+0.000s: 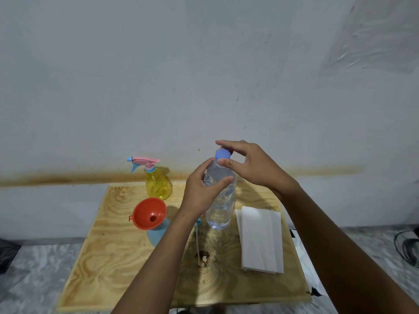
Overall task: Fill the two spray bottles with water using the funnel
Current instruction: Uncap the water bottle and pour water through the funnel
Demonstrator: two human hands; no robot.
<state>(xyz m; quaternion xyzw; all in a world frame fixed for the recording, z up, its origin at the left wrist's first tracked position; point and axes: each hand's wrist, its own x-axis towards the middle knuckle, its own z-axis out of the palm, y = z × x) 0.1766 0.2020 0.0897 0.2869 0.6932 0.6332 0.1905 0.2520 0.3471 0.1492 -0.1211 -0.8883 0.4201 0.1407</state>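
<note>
The plywood bench (118,264) carries everything. Right of centre the clear water bottle (221,209) stands upright, and the left hand (201,191) has its fingers wrapped round the upper body. Folded white paper towels (260,239) lie just to its right. The yellow spray bottle (158,183) stands at the back left with its trigger head on. Nearer, the blue spray bottle (156,234) holds the orange funnel (148,211) in its neck. The right hand (251,164) pinches the blue cap (222,154). This looks like uncapping: steady the body without squeezing, or water may jump out as the cap loosens. No brand, label or writing can be read.
</note>
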